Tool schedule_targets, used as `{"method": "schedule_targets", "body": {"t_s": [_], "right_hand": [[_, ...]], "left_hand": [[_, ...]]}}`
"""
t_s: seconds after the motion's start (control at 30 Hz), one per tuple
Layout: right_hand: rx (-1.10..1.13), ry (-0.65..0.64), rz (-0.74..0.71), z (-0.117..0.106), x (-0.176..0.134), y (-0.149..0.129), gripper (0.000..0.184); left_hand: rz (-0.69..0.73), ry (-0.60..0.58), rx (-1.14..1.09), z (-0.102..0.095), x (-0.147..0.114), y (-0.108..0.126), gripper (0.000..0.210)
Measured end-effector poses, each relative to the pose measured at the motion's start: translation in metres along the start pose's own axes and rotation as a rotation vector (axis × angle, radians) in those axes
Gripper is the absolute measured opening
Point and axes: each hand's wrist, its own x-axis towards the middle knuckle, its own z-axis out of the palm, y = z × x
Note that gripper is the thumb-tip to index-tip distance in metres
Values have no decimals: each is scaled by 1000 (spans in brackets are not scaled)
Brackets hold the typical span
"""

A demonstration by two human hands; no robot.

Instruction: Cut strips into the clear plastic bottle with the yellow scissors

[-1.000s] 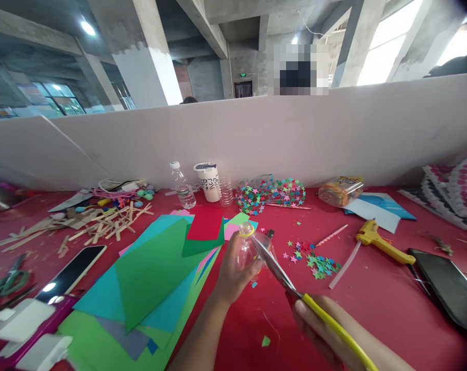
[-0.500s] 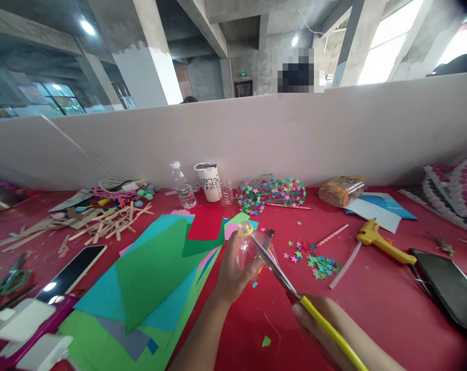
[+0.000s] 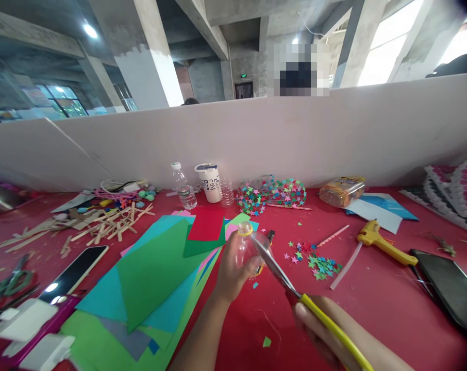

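Near the middle of the red table, my left hand [image 3: 233, 270] is closed around a clear plastic bottle top [image 3: 244, 246] with a yellow ring at its neck. My right hand [image 3: 318, 322] grips a pair of scissors [image 3: 282, 275] with yellow handles. Their blades slant up and left, and the tips reach the clear plastic just right of the neck. Whether the blades are cutting into the plastic cannot be made out. A small green paper scrap [image 3: 266, 341] lies below the hands.
Coloured paper sheets [image 3: 156, 268] spread left of my hands, with a phone [image 3: 74, 273] beyond. Loose paper stars [image 3: 322, 267], a yellow glue gun [image 3: 386, 242] and a dark tablet-like device [image 3: 446, 288] lie to the right. A water bottle [image 3: 184, 189] and white cup [image 3: 210, 185] stand by the partition [image 3: 233, 139].
The scissors and my right hand have shifted only slightly. My left hand keeps its hold on the bottle top, and the whole view has moved a little.
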Motion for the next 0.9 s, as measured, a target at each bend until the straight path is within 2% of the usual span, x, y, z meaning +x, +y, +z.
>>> {"method": "schedule_targets", "body": {"t_s": [0.03,0.13,0.2,0.33,0.5,0.6,0.73,0.9], "right_hand": [[-27,-6,-17,-1,-1,1,68],[-136,-43,-147,-4,-5,3,62],[-192,-34,-212,-8,-7,2,60],[-260,-9,-160,-13,-6,1,59],[-297,-8,-117,-10,-3,0,57],[-267,1,-128,-6,-4,-2,60],[-236,4,-158,-2,-7,-6,63],[-246,-1,-139,-4,-6,-9,57]], "left_hand": [[-47,-6,-61,0,2,4,56],[-118,123,-287,-2,8,12,44],[-158,150,-447,-3,11,15,40],[-229,142,-630,-4,12,19,35],[-283,193,-662,-1,14,23,43],[-280,163,-628,1,14,21,48],[-285,98,-584,5,9,20,39],[-267,62,-587,6,6,17,42]]}}
